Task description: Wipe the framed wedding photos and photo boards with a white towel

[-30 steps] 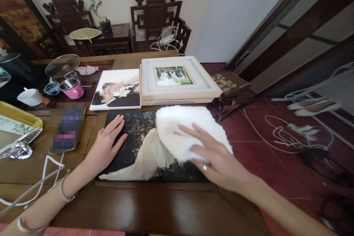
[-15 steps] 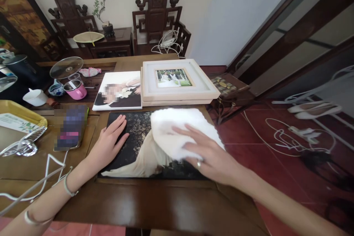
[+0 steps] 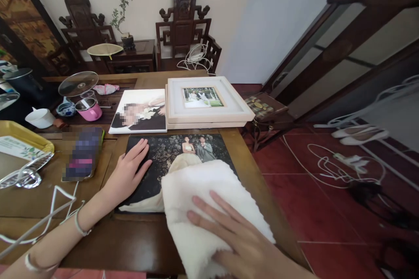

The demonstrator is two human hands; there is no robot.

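Observation:
A dark photo print (image 3: 170,161) of a wedding couple lies flat on the wooden table (image 3: 131,244). My left hand (image 3: 127,172) rests flat on its left edge, fingers spread. My right hand (image 3: 235,235) lies flat with fingers stretched out on a white fluffy cloth (image 3: 199,200), which covers the print's lower right part and hangs past the table's near edge. Behind the print lie a second photo print (image 3: 139,111) and a white picture frame (image 3: 206,100).
A phone (image 3: 81,152), a yellow tray (image 3: 19,139), a pink cup (image 3: 87,109), a white cup (image 3: 41,117) and white cable (image 3: 49,209) sit at left. Carved dark chairs (image 3: 185,26) stand behind. Red tiled floor with cables (image 3: 340,161) lies at right.
My right hand has dragged the white cloth from the print's upper right down toward me, uncovering the couple in the picture. My left hand has stayed on the print's left edge.

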